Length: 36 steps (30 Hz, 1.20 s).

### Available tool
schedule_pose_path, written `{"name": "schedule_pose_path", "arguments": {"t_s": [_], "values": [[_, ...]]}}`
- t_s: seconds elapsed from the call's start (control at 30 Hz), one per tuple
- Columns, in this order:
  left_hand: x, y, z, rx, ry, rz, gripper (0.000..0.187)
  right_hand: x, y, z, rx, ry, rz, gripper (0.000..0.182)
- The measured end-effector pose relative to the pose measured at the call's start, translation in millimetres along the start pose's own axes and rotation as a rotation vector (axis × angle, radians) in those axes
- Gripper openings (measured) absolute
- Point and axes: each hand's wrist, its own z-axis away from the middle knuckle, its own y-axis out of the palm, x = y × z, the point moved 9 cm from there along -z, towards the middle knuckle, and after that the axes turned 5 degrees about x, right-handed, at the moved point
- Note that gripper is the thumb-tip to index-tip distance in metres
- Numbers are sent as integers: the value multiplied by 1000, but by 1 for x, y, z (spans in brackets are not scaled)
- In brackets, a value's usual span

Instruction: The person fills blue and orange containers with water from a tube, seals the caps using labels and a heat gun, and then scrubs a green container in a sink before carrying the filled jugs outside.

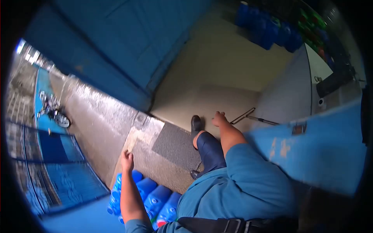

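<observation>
My left hand (pixel 127 160) hangs in the air with its fingers loosely bent and nothing in it. Below and beside that forearm stand several blue plastic jerrycans (pixel 157 199), apart from the hand. My right hand (pixel 219 118) is out in front of me, also empty, its fingers half curled and a little apart. A thin dark metal bar (pixel 244 115) shows just beyond it; the two do not seem to touch. Under my hands are my dark boots (pixel 197 123), one on the pale floor inside and one farther back near the doorway.
A large blue metal door (pixel 112 42) stands at the upper left. More blue jerrycans (pixel 268 29) are grouped at the far wall. A blue panel (pixel 322 143) lies to my right. A grey mat (pixel 176 143) covers the threshold. Outside, a motorcycle (pixel 54 110) stands by the wet road.
</observation>
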Motion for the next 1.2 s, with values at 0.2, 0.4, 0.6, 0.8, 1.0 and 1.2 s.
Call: {"name": "schedule_pose_path", "arguments": {"t_s": [0.2,0.4,0.6,0.8,1.0,1.2], "values": [[-305,74,-137,592,307,59,42,-48,-77,-98,188,284,36,38],[-329,94,-224,806,176,-463,49,-80,-165,-73,341,222,7,40],[-323,73,-320,727,-317,-145,50,-137,-223,-101,208,212,108,42],[-416,105,-436,985,-97,-839,26,-152,-332,-185,145,418,-365,47],[-682,336,-573,941,1151,-1476,18,-145,-447,-285,27,235,-326,50],[-1009,658,-587,997,682,-457,30,-181,-649,-303,-330,324,-668,48]]}}
